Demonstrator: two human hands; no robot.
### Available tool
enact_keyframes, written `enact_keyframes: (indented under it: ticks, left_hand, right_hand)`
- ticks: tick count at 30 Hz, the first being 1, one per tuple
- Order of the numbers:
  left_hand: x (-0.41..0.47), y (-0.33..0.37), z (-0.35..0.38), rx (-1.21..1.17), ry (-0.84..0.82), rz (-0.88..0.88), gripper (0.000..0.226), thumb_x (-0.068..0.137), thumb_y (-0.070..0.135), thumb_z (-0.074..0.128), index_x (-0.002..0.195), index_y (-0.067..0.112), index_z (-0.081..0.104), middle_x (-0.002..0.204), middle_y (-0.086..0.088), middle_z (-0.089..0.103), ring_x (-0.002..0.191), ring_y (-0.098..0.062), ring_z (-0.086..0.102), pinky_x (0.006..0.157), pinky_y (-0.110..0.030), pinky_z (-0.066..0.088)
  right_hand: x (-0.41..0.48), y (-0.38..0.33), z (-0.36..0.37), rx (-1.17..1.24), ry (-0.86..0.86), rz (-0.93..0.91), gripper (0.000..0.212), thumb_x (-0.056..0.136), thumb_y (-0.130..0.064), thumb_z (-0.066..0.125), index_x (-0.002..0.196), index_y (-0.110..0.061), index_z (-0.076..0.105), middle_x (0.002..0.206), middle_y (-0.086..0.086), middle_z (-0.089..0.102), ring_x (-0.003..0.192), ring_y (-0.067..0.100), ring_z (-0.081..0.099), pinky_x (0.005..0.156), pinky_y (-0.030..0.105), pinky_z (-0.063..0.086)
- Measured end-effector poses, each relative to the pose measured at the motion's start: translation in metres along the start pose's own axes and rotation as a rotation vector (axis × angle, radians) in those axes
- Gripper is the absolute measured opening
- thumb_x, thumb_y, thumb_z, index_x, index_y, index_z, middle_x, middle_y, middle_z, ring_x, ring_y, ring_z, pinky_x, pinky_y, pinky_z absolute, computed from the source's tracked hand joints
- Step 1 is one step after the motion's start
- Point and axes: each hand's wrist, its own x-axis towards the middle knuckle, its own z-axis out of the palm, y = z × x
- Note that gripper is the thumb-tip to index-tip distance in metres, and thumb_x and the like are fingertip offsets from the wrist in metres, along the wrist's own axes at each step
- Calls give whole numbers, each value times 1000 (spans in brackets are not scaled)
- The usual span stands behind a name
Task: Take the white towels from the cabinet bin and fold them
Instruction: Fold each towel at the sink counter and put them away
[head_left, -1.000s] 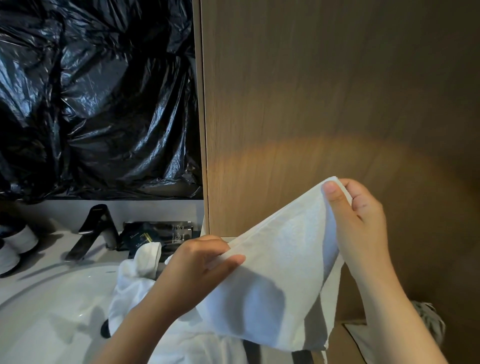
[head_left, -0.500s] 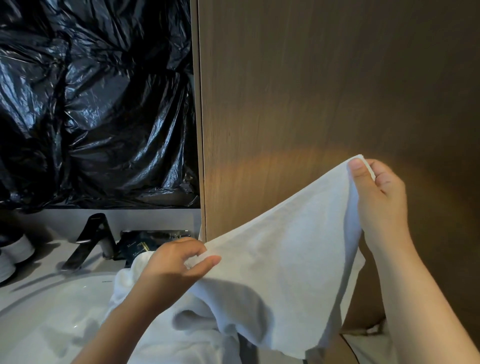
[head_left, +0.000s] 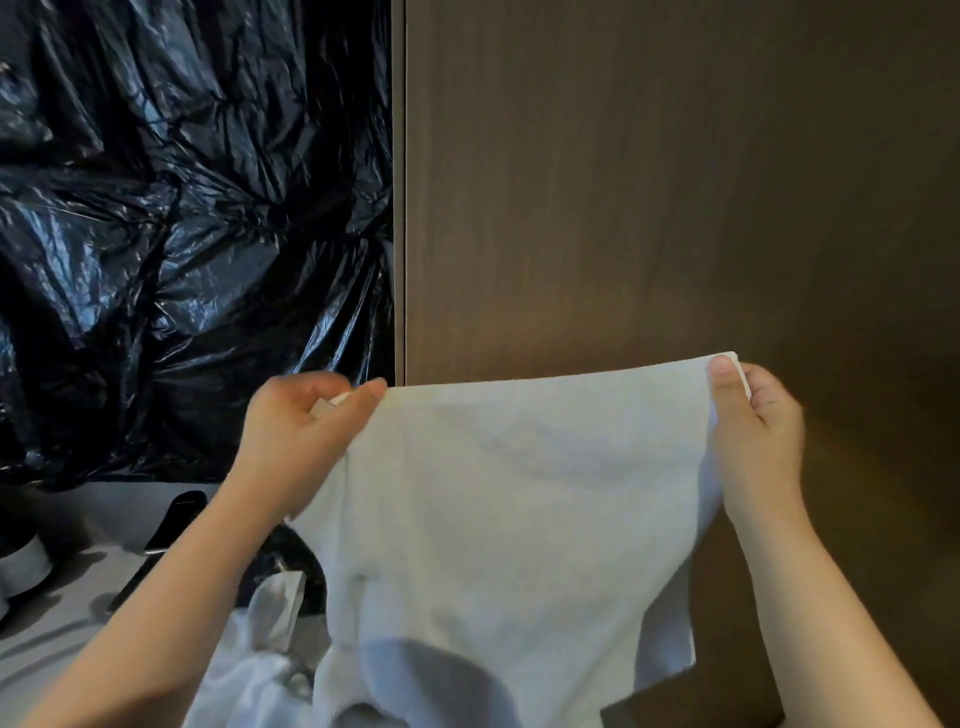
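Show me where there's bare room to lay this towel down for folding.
Bare counter lies lower left, between the white cups and the faucet. Below the towel it is crowded: crumpled white cloth lies heaped there.

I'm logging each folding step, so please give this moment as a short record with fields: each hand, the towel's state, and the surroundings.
left hand: pinches the towel's upper left corner
right hand: pinches the towel's upper right corner
white towel: held up and spread out, top edge stretched between the hands, not yet folded
behind: wooden cabinet panel, with black plastic sheet to its left
lower left: more white cloth and a dark faucet
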Motion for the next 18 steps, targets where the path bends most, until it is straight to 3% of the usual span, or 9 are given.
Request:
enact_keyframes:
  ticks: [4, 7, 9, 12, 18]
  left_hand:
    - [15, -3, -1, 306, -176, 25, 43, 81, 48, 68, 55, 14, 61, 49, 4, 51, 50, -7, 48, 51, -22, 37]
    - [19, -20, 2, 465, -239, 87, 27, 78, 48, 72, 66, 23, 66, 66, 7, 62, 65, -7, 57, 58, -23, 43]
    - [19, -32, 3, 453, -252, 124, 17, 78, 39, 75, 75, 24, 69, 77, 12, 64, 74, -2, 58, 63, -18, 43]
    - [11, -44, 8, 389, -237, 86, 9, 81, 30, 75, 77, 22, 71, 74, 13, 65, 70, -1, 59, 62, -14, 41]
    - [2, -53, 18, 301, -183, -61, 10, 84, 33, 71, 79, 27, 66, 73, 9, 66, 69, -8, 60, 57, -16, 42]
  right_hand:
    - [0, 13, 5, -35, 6, 3, 36, 101, -37, 47, 90, -6, 60, 80, 4, 57, 70, 11, 50, 64, 26, 41]
    - [-1, 32, 3, -123, 9, 12, 35, 101, -36, 47, 88, -6, 58, 77, 2, 55, 70, 11, 48, 64, 28, 40]
    - [0, 46, 0, -151, 22, 41, 34, 101, -37, 46, 88, -7, 58, 75, 0, 52, 70, 13, 48, 63, 29, 39]
    - [-2, 63, -4, -189, 24, 82, 33, 100, -36, 48, 87, -7, 57, 74, -1, 51, 73, 18, 48, 67, 33, 39]
    - [-8, 79, -4, -219, 36, 120, 32, 102, -33, 47, 87, -6, 54, 73, -2, 48, 68, 15, 44, 62, 32, 37]
